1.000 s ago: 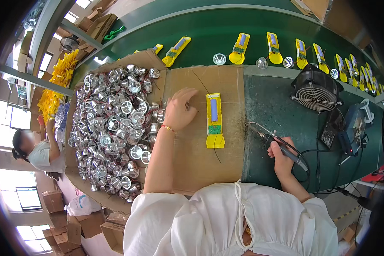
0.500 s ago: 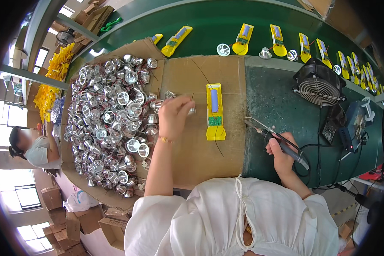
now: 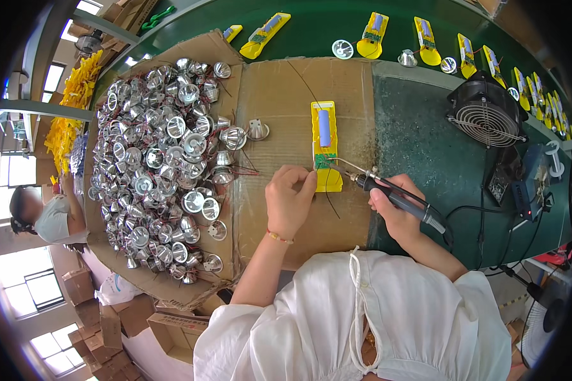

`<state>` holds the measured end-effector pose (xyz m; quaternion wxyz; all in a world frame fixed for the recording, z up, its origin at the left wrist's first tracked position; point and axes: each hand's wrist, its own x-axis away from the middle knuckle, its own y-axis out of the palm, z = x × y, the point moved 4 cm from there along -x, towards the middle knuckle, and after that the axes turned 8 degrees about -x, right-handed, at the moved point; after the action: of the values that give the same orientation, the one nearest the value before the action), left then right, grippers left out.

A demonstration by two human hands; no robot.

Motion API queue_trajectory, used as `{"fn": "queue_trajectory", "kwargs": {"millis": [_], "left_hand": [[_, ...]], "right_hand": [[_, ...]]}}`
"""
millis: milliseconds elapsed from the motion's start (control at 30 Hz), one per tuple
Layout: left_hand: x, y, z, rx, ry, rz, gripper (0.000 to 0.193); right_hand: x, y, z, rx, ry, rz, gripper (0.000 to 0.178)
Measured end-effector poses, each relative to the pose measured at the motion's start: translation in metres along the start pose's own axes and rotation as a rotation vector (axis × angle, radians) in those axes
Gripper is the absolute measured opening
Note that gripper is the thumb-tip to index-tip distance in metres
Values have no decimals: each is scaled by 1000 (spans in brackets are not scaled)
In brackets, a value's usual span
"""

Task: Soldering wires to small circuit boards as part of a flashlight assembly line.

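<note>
A yellow flashlight housing (image 3: pixel 328 182) lies on the cardboard sheet in front of me, with a blue-violet cylindrical battery (image 3: pixel 325 128) and a small green circuit board (image 3: pixel 324 161) in it. Dark thin wires stick out above and below it. My right hand (image 3: pixel 397 206) grips a soldering iron (image 3: pixel 394 195) with a thin metal tube alongside; its tip reaches the circuit board. My left hand (image 3: pixel 290 195) is closed at the housing's left edge beside the board, thumb and fingers pinched; what they hold is too small to tell. A silver reflector cup (image 3: pixel 258 130) lies above it.
A large heap of silver reflector cups (image 3: pixel 165 165) fills the cardboard at left. Yellow housings (image 3: pixel 372 37) line the far green bench. At right stand a black fan (image 3: pixel 487 114), a blue box-shaped unit (image 3: pixel 521 190) and cables. Another person (image 3: pixel 60 219) is at far left.
My left hand has moved from the heap's edge to the housing, leaving a reflector cup behind. My right hand has brought the soldering iron left onto the board. The view has shifted slightly.
</note>
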<state>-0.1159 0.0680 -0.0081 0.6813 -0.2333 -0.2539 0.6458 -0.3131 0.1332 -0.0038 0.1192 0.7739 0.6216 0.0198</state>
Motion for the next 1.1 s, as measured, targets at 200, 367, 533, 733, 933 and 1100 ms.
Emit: {"fn": "queue_trajectory", "kwargs": {"millis": [200, 367, 533, 733, 933, 1100], "left_hand": [[-1, 1, 0, -5, 4, 6, 10], [-1, -1, 3, 44, 29, 39, 10], [-2, -1, 4, 49, 47, 45, 9], [-1, 0, 5, 64, 30, 37, 9], [0, -4, 0, 152, -36, 84, 9], [0, 3, 5, -32, 114, -3, 8]], "right_hand": [[-1, 5, 8, -51, 97, 7, 14], [0, 5, 8, -72, 195, 66, 15], [4, 2, 2, -88, 162, 90, 15], [3, 3, 1, -53, 132, 49, 16], [6, -5, -1, -54, 184, 96, 16], [9, -7, 2, -22, 189, 93, 16]]}}
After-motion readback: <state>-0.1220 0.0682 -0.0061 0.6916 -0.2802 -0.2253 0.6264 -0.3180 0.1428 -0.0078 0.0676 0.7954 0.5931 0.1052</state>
